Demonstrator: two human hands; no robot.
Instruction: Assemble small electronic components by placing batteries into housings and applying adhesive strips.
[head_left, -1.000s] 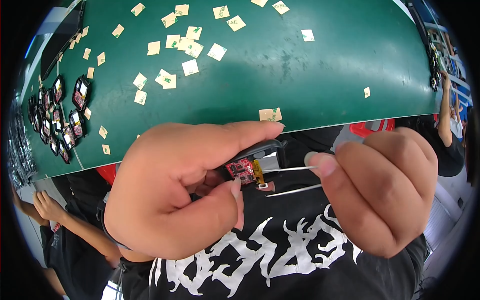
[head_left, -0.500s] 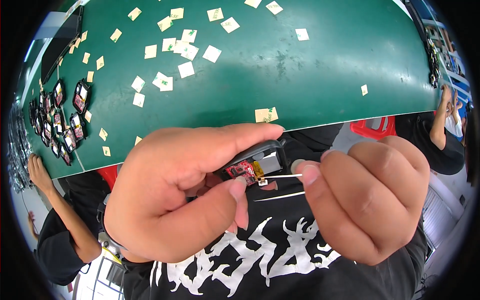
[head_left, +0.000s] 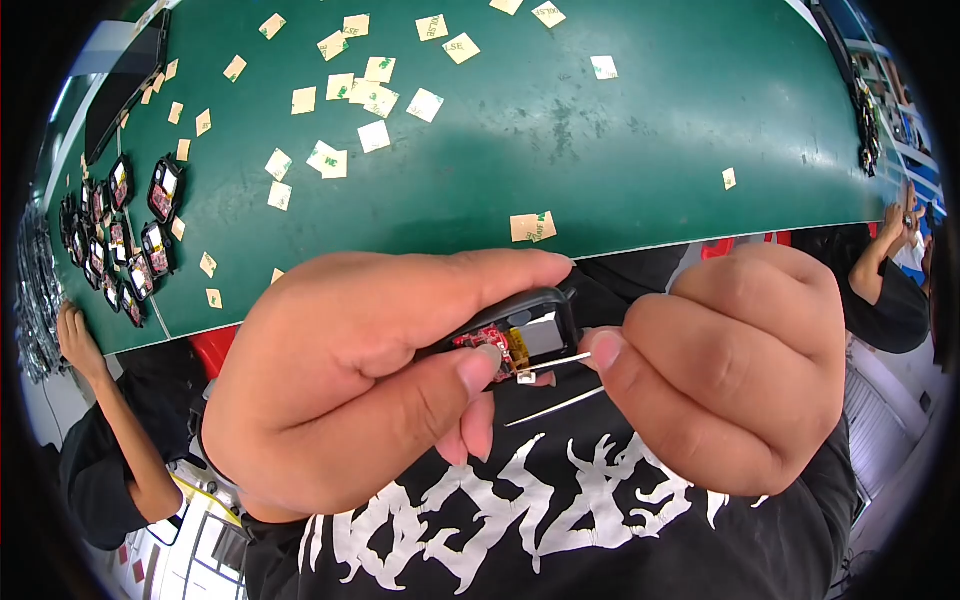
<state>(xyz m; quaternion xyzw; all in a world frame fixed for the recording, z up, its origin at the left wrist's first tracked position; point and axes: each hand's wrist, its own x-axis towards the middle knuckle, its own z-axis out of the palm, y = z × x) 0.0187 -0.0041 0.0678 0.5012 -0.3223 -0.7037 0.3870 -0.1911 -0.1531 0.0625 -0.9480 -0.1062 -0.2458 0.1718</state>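
Observation:
Between the thumb and fingers of my left hand (head_left: 340, 385) is a small black plastic housing (head_left: 552, 299), tilted open toward me. Inside it show a red circuit board (head_left: 470, 341), a strip of yellow tape (head_left: 518, 346) and a silver-grey battery-like block (head_left: 543, 339). A small white connector-like piece (head_left: 527, 377) sits at the housing's lower edge. My right hand (head_left: 735, 370) pinches a pair of tweezers (head_left: 560, 366) with its tips apart. One tip reaches the white piece, though contact is hard to tell; the other points left below the housing.
A green table (head_left: 660, 150) stretches ahead, with many cream paper squares (head_left: 425, 105) scattered on it. Similar open black housings (head_left: 164, 188) cluster at the far left. Another person's arm (head_left: 125, 430) rests at the left table edge; another person (head_left: 890, 265) sits at the right.
My right hand has shifted slightly left and up, and the tweezers slant more steeply. The housing has turned a little, showing more of the grey block.

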